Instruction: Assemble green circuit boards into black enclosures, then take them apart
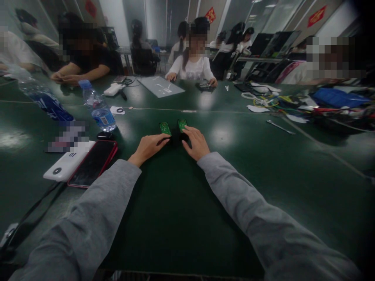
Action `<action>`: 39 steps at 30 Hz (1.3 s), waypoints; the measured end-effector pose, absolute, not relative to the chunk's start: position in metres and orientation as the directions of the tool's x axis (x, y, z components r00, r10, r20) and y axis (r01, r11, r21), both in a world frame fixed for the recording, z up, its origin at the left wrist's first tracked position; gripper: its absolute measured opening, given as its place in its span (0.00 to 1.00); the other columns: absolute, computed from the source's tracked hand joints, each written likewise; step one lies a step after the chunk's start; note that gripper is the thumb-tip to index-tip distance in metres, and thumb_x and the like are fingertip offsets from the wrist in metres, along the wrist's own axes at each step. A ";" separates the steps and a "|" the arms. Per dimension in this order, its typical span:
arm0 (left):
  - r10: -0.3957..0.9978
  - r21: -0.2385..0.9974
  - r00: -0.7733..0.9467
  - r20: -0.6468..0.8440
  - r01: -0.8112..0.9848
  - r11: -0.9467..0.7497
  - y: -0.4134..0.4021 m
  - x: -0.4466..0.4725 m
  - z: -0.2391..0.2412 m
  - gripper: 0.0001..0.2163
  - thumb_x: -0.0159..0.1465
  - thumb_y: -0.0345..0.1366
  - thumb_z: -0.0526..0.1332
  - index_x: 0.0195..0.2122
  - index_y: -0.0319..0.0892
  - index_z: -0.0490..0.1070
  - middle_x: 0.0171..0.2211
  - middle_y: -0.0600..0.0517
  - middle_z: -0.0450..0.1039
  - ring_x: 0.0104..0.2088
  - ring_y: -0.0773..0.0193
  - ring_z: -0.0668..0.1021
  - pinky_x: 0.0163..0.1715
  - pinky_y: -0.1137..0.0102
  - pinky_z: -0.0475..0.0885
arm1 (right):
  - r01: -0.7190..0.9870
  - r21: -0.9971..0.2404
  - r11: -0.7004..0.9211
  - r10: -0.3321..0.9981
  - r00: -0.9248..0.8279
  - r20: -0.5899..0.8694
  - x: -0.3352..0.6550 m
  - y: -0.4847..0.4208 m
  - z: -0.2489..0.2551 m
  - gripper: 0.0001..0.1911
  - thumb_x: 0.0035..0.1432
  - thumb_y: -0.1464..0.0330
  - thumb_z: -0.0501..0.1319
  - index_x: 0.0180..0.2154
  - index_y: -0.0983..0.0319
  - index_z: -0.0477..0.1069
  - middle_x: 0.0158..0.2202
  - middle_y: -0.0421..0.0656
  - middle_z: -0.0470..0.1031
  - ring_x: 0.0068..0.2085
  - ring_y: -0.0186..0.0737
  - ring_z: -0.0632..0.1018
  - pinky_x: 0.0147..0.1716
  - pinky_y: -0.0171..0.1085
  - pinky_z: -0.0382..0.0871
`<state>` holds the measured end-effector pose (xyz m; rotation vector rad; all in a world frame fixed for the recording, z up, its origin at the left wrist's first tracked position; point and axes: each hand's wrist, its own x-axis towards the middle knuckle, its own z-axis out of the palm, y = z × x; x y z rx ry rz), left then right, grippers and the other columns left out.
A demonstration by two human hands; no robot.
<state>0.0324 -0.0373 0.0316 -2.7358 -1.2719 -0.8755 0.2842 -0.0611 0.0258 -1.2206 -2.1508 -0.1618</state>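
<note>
Two small green circuit boards lie side by side on the dark green table (pixel 175 210), the left board (pixel 165 128) and the right board (pixel 182 124). A dark object (pixel 176 138) sits between my hands just below them. My left hand (pixel 149 146) reaches forward with its fingers extended toward the left board, fingertips touching its near edge. My right hand (pixel 195 142) rests with fingers spread and slightly curled at the right board's near edge. Both sleeves are grey.
A red-cased phone (pixel 93 164) and a white power bank (pixel 68 162) lie at my left, with two water bottles (pixel 99 107) behind. A metal tool (pixel 279 127) and a clutter of cables (pixel 293 103) sit at right. Several other people sit across the table.
</note>
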 end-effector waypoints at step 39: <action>0.714 0.203 0.493 0.496 0.735 -0.648 -0.038 0.033 0.033 0.18 0.73 0.49 0.51 0.43 0.43 0.75 0.38 0.49 0.76 0.32 0.64 0.76 0.30 0.71 0.67 | 0.831 -0.207 0.516 0.745 -0.317 0.586 0.287 -0.051 0.014 0.16 0.66 0.65 0.58 0.54 0.59 0.70 0.56 0.54 0.62 0.54 0.54 0.69 0.54 0.56 0.71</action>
